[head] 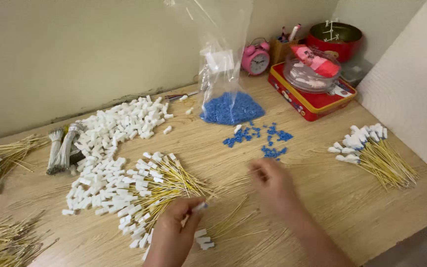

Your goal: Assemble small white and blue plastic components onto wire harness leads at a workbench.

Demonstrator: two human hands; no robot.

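My left hand point(174, 232) is low in the middle, closed on a small white plastic connector point(199, 206) with a thin yellow wire. My right hand point(272, 185) is blurred, fingers stretched toward the scattered blue plastic pieces point(263, 138) on the wooden table point(352, 207); whether it holds anything cannot be made out. Beside my left hand lies a heap of yellow wires with white connectors point(159, 183). Loose yellow wires point(233, 222) lie between my hands.
A clear bag of blue pieces point(231, 106) stands at the back. White connectors point(119, 123) are heaped on the left. A finished wire bundle point(377, 153) lies right. A pink alarm clock point(255, 58), red tin point(312, 99) and white box point(411, 84) stand behind.
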